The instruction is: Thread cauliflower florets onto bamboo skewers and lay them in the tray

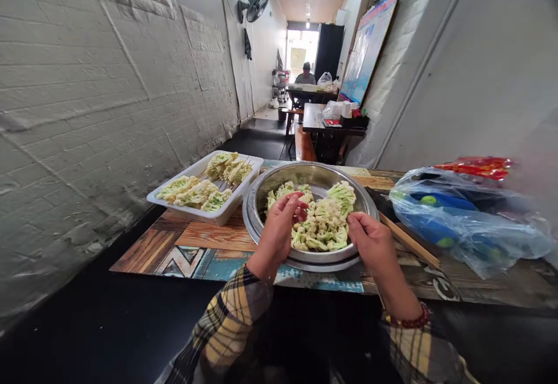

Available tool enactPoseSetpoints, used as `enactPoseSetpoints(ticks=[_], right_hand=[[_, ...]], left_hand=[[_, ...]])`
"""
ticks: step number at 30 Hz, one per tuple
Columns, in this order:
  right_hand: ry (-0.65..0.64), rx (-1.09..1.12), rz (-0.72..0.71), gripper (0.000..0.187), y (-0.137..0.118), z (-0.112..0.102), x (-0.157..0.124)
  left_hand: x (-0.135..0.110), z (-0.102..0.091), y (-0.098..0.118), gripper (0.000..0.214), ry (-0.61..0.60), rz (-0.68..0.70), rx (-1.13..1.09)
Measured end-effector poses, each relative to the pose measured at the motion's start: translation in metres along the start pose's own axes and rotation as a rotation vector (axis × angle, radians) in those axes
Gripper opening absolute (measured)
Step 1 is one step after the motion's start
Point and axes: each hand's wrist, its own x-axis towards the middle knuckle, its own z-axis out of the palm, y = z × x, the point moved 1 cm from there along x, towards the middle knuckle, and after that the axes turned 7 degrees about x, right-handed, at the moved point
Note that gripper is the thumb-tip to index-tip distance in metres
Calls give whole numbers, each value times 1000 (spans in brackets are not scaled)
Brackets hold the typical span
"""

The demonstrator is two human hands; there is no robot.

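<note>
A round metal bowl [253, 212] holds many pale green-white cauliflower florets [320, 227]. My left hand [281, 227] is over its near left side, fingers loosely curled and apart, with nothing visible in them. At the right rim, my right hand [372, 239] pinches its thumb and forefinger at the lower edge of a larger cauliflower piece [342, 194]. Whether a skewer is inside that grip is hidden. To the left, a white plastic tray [218, 215] carries several bunches of cauliflower on thin sticks [198, 193].
A clear plastic bag [475, 221] with blue and green contents lies right of the bowl, beside a wooden strip [410, 241]. A patterned mat [196, 236] covers part of the black table [131, 326]. Farther back are another table [314, 118] and a seated person [306, 76].
</note>
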Motion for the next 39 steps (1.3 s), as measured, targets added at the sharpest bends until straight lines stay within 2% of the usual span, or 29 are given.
enactPoseSetpoints(ticks=[5, 7, 9, 12, 15, 17, 21, 24, 26, 28, 33, 36, 39], right_hand=[[-37, 44, 38, 34, 8, -1, 5], [-13, 56, 39, 33, 9, -2, 4], [22, 69, 39, 32, 10, -4, 1], [45, 66, 26, 31, 10, -6, -1], [45, 36, -1, 29, 8, -7, -1], [38, 17, -20, 28, 6, -7, -1], [21, -19, -43, 26, 4, -9, 0], [6, -9, -48, 24, 4, -9, -1], [6, 0, -53, 24, 5, -9, -1], [6, 4, -54, 23, 5, -9, -2], [-20, 14, -73, 24, 3, -10, 0], [-29, 13, -82, 26, 4, -9, 0], [-41, 5, -86, 29, 6, -8, 0]], left_hand=[[23, -12, 24, 25, -7, 84, 254], [34, -15, 30, 24, -7, 100, 397], [46, -16, 30, 22, -63, 113, 561], [64, -17, 22, 15, -199, 172, 821], [79, -20, 8, 6, -302, 330, 1089], [86, -24, -2, 10, -366, 415, 1278], [93, -32, -19, 18, -535, 449, 1703], [95, -33, -25, 17, -619, 458, 1883], [95, -32, -25, 12, -586, 438, 1836], [97, -31, -23, 5, -501, 371, 1675], [91, -26, -7, 9, -334, 198, 1331], [74, -19, 6, 22, -225, -27, 750], [50, -11, 14, 26, -177, -96, 407]])
